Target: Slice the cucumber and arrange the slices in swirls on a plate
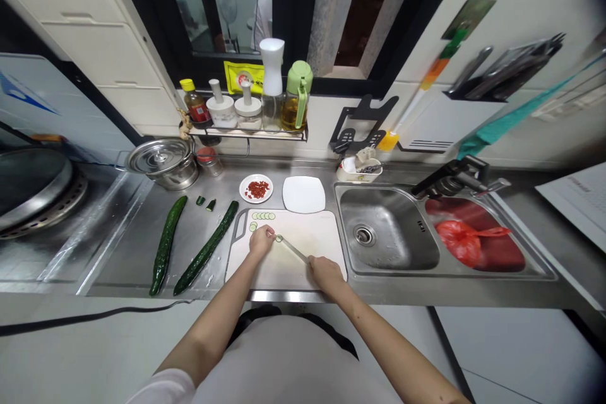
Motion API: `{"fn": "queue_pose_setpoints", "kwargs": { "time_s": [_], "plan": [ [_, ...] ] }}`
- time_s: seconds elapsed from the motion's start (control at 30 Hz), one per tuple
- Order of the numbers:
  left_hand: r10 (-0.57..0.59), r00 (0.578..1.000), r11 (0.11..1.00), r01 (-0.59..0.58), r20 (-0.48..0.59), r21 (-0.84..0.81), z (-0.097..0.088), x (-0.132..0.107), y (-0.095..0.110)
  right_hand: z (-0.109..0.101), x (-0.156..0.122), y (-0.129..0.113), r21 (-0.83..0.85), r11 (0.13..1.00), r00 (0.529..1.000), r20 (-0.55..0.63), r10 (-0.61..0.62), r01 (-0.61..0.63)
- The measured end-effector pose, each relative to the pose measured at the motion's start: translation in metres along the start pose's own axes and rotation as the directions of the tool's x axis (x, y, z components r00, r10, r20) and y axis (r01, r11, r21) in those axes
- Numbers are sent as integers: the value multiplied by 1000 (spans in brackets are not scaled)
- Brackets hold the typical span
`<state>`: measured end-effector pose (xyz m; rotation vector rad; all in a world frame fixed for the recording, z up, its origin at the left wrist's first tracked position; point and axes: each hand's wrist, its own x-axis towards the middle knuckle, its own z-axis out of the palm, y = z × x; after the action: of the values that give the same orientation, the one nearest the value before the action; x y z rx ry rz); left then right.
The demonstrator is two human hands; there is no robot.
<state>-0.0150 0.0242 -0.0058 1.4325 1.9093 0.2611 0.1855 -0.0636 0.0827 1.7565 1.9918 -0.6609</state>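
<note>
My right hand (326,274) is closed around the handle of a knife (296,250), whose blade slants up and left across the white cutting board (326,240). A thin cucumber slice (279,238) is at the blade's tip. Just left of it, my left hand (262,242) has its fingers curled together over the board; whatever lies between them is too small to make out. Beyond that hand, several pale green slices (263,216) lie in an overlapping row, with a few more below them. Two long dark cucumbers (208,246) rest on the steel counter to the left.
A plate of chopped red pieces (257,189) and a white square plate (303,194) stand behind the board. Small cucumber ends (211,205) lie near a lidded pot (165,164). The sink (388,227) is at the right, with a red plastic bag (459,243) in its second basin.
</note>
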Motion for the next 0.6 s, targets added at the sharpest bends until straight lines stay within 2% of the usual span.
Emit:
{"fn": "queue_pose_setpoints", "kwargs": {
  "time_s": [0.6],
  "plan": [
    [3,1000,1000,-3,-6,22,-1,-2,3,0,0,-2,5,1000,1000,1,12,-12]
  ]
}}
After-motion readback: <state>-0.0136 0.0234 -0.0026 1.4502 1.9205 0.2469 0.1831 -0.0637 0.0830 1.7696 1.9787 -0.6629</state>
